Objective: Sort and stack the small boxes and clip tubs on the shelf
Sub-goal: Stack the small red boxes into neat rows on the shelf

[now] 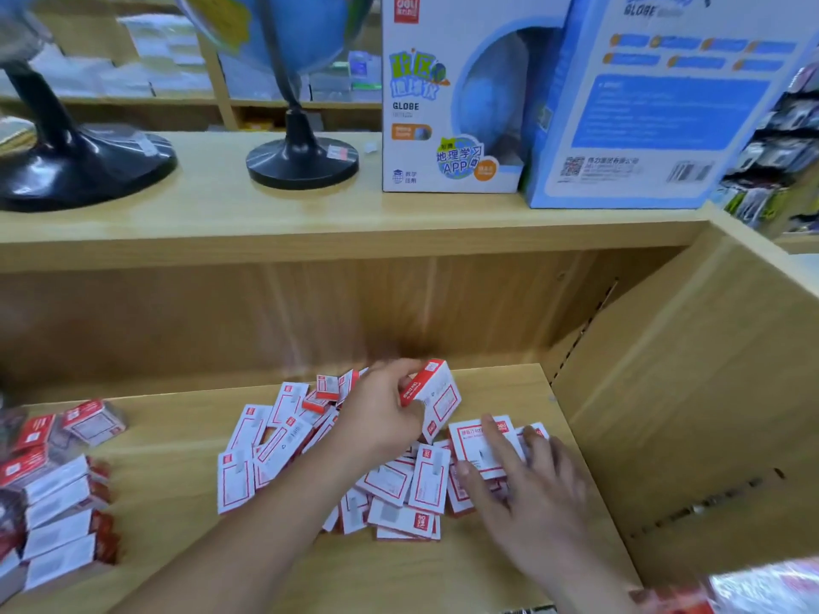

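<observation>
Wood side wall (pixel 691 392) bounds the shelf (pixel 177 480) on the right. Bare board separates the loose pile of small boxes (pixel 274 440) from wrapped packs (pixel 57 494) at the left edge. Left hand (pixel 381 409) has its grip curled round a red-and-white box (pixel 436 394) above the pile. Right hand (pixel 527 485) rests straight-fingered on the pile's right side, its grip holding nothing.

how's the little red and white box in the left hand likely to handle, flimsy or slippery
Probably stiff: the box keeps square edges while the left hand pinches it. Likely light, since a pinch alone holds it tilted. Its flat faces should stack, not roll.
</observation>
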Available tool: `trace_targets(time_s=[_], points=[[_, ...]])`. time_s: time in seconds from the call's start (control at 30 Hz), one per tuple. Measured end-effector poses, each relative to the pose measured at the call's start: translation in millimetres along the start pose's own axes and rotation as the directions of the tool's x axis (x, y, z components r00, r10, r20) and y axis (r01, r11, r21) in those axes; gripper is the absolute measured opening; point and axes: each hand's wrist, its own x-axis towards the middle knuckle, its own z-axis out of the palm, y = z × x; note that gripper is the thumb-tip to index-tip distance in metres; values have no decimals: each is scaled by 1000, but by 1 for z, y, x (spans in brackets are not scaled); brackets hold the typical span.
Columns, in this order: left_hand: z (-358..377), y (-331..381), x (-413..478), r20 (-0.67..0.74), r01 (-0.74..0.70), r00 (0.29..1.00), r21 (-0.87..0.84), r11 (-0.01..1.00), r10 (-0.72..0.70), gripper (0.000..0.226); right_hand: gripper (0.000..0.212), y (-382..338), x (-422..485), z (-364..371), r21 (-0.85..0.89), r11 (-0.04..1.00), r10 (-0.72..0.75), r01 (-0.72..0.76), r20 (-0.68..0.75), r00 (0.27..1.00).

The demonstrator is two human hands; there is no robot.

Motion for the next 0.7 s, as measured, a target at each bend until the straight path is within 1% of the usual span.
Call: trace_targets(time_s=[0.1,0.2,0.27,0.4,0.43,0.5,0.53,0.57,0.6,0.63,0.7], points=[[-2,-3,-8,-8,-26,1000,-68,997,25,45,92,-2,-8,0,-4,1000,16,-16,5,1000],[-3,-6,-16,-44,-61,997,-140,988,55,45,92,1,-15,-1,18,999,29,-30,20,999],[-5,-7,-21,-69,-77,996,-219,973,63,47,89,6,-18,-4,61,998,28,-30,34,999],[-1,-4,-35,-97,-95,993,-300,949,69,50,86,21,-26,-8,180,983,-41,34,36,999],[0,-1,-41,-113,-108,991,-320,941,75,50,85,23,-28,-10,222,974,-53,49,12,999],[1,7,-54,-132,-134,987,-357,925,92,54,79,24,-25,-15,341,937,-48,78,-95,994],[1,12,-59,-131,-138,987,-387,912,94,55,73,22,-22,-20,409,910,-18,67,-121,992],[1,15,-63,-130,-138,987,-424,895,91,54,70,17,-20,-29,496,867,9,42,-101,995],[1,20,-66,-128,-137,988,-464,875,86,53,69,11,-18,-37,606,796,22,11,-46,999],[3,24,-69,-120,-127,990,-510,850,76,51,65,4,-17,-45,712,702,8,-25,27,1000],[8,28,-73,-69,-96,995,-638,764,68,46,42,-9,-15,-54,873,481,-70,-83,133,989]])
